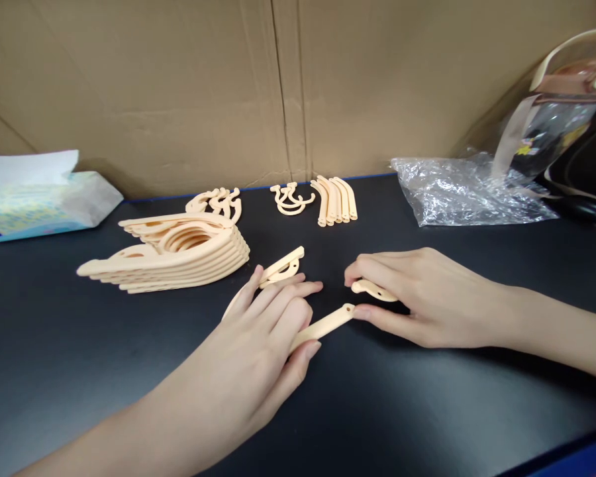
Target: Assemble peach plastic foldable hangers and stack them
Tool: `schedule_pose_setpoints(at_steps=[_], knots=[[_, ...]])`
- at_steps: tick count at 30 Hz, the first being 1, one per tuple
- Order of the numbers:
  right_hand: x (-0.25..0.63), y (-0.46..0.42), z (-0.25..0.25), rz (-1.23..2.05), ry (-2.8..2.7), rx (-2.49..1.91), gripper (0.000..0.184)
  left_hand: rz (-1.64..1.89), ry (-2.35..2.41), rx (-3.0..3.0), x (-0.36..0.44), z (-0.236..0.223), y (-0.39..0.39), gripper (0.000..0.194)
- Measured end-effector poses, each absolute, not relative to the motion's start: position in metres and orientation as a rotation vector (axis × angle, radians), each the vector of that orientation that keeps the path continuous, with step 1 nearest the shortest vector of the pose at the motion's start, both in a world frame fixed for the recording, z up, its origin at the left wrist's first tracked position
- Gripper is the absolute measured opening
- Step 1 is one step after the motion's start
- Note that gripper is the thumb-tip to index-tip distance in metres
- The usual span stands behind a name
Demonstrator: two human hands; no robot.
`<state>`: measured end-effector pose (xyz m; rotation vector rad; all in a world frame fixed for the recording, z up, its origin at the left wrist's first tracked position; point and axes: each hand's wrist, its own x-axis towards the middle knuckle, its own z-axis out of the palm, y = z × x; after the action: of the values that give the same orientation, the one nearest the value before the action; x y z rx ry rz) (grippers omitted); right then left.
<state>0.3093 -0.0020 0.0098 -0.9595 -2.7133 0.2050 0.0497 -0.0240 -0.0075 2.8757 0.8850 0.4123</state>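
Observation:
My left hand (pixel 261 348) is closed over a cream plastic hanger part, its thumb and fingers gripping a straight arm (pixel 326 324) with a hole at its tip. Beyond those fingers shows another arm (pixel 284 264) with a curved piece under it; the middle is hidden by the hand. In my right hand (pixel 420 298), a small curved cream piece (pixel 374 290) with a rounded end and a hole is pinched. My right thumb reaches the holed tip of the left-hand arm. To the left lies a stack of folded cream hangers (pixel 193 268).
Loose hooks lie in two groups, left (pixel 223 202) and middle (pixel 291 201), beside several curved arms (pixel 335 202). A tissue pack (pixel 44 205) is at left; a crinkled clear bag (pixel 467 192) and a bottle (pixel 559 132) are at right. Cardboard (pixel 179 86) stands behind the black table (pixel 367 404).

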Motion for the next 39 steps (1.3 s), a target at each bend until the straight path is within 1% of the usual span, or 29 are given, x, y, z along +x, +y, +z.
schedule_pose_setpoints(at_steps=[3,7,10,12,14,17,20,22,25,30,31,36,39], knots=[[0.308,-0.005,0.012,0.209,-2.78,-0.871,0.024,0.452,0.907,2.846,0.049,-0.01,-0.024,0.01],[0.306,-0.007,0.016,0.276,-2.761,-0.832,0.024,0.483,0.917,2.82,0.048,-0.011,-0.023,0.009],[0.307,-0.004,0.015,0.336,-2.728,-0.875,0.035,0.493,0.913,2.81,0.048,-0.011,-0.023,0.009],[0.309,0.001,0.013,0.305,-2.713,-0.903,0.041,0.493,0.909,2.798,0.048,-0.011,-0.023,0.009],[0.311,0.004,0.01,0.257,-2.714,-0.928,0.043,0.49,0.906,2.779,0.048,-0.01,-0.022,0.01],[0.312,0.005,0.008,0.254,-2.72,-1.012,0.04,0.507,0.915,2.75,0.049,-0.009,-0.022,0.01],[0.309,0.001,0.01,0.342,-2.717,-1.075,0.03,0.536,0.909,2.74,0.049,-0.009,-0.022,0.01],[0.307,-0.002,0.012,0.433,-2.719,-1.058,0.024,0.542,0.905,2.744,0.049,-0.01,-0.022,0.01],[0.308,-0.003,0.014,0.549,-2.732,-1.002,0.021,0.532,0.905,2.751,0.048,-0.01,-0.021,0.01],[0.31,-0.002,0.012,0.592,-2.743,-0.931,0.014,0.534,0.894,2.759,0.049,-0.009,-0.022,0.009],[0.31,-0.001,0.011,0.589,-2.736,-0.927,0.014,0.529,0.891,2.759,0.049,-0.009,-0.022,0.01],[0.31,0.0,0.009,0.616,-2.693,-0.892,0.026,0.522,0.887,2.764,0.049,-0.01,-0.024,0.009],[0.309,0.0,0.008,0.624,-2.69,-0.907,0.028,0.537,0.881,2.786,0.049,-0.01,-0.024,0.009]])
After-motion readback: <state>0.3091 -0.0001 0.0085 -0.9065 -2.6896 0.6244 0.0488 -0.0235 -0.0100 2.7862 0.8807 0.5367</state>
